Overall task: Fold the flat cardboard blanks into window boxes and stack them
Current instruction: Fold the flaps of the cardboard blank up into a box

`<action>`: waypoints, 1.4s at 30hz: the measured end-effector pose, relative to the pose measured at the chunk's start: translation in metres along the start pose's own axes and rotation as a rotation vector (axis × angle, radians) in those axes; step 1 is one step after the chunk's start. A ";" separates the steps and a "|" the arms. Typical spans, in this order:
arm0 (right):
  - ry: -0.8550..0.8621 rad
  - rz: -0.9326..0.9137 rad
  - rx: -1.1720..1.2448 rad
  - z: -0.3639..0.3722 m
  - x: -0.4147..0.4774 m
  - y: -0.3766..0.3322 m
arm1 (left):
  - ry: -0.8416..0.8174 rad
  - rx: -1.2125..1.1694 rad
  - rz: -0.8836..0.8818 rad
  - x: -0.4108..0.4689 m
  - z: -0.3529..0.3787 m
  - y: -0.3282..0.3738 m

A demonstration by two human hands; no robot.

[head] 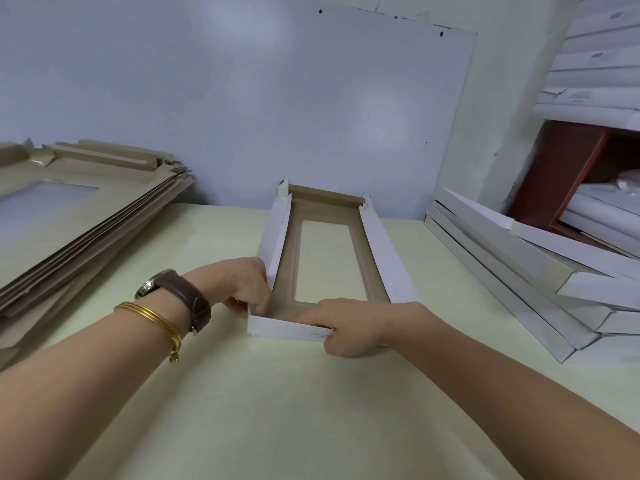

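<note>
one window box point(382, 258) on table point(277, 410): left hand point(242, 289) and right hand point(363, 327) both pinch near flap point(284, 329).

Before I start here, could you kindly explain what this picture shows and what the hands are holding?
No machine here: these are a person's two bare hands, filmed by one camera worn on the head, looking forward and down. On the table lies a half-folded window box. The left hand pinches its near left corner, and the right hand grips its near end flap. A stack of flat blanks lies at the left; folded boxes are piled at the right.
</note>
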State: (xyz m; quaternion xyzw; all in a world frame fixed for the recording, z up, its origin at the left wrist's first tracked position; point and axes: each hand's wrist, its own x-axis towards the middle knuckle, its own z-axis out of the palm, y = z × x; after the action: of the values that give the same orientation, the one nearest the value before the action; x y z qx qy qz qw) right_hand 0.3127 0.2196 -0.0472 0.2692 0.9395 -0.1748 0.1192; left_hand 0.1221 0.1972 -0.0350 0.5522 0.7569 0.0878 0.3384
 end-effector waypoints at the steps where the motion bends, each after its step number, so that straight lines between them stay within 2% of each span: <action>1: 0.002 0.004 -0.001 0.001 0.000 0.000 | 0.011 0.006 0.002 0.001 0.002 0.000; 6: 0.042 0.015 0.048 0.002 -0.004 0.007 | 0.043 -0.010 0.009 -0.001 0.003 -0.001; 11: 0.135 0.180 0.260 -0.008 -0.023 0.028 | 0.036 -0.041 0.015 -0.002 -0.001 -0.007; 14: 0.252 0.247 0.358 -0.014 -0.037 0.047 | 0.038 -0.020 0.025 0.000 -0.006 -0.013; 21: 0.225 0.245 -0.062 -0.023 -0.062 0.088 | 0.074 0.049 0.038 0.000 -0.022 -0.032; 24: 0.200 0.252 -0.154 -0.014 -0.062 0.101 | 0.048 0.107 0.034 -0.006 -0.026 -0.037; 29: 0.318 0.156 -0.285 -0.002 -0.052 0.102 | 0.052 0.193 -0.006 -0.008 -0.033 -0.041; 31: 0.338 0.130 -0.329 -0.001 -0.048 0.097 | 0.111 0.258 -0.031 -0.005 -0.033 -0.040; 34: 0.360 0.093 -0.368 -0.001 -0.042 0.080 | 0.380 0.512 0.004 0.002 -0.026 -0.032; 37: 0.372 0.066 -0.399 0.001 -0.031 0.056 | 0.534 0.515 0.196 -0.005 -0.013 -0.010; 39: 0.380 0.074 -0.381 0.002 -0.022 0.041 | 0.492 0.430 0.401 -0.017 -0.005 0.010; 40: 0.388 0.084 -0.362 0.002 -0.017 0.034 | 0.408 0.365 0.464 -0.024 -0.001 0.020; 42: 0.402 0.085 -0.321 0.002 -0.009 0.023 | 0.170 0.287 0.454 -0.034 0.007 0.035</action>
State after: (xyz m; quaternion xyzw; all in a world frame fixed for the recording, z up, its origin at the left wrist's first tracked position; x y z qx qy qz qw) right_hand 0.3327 0.2324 -0.0525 0.3155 0.9479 0.0385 -0.0216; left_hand 0.1588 0.1777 -0.0086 0.7404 0.6444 0.0992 0.1636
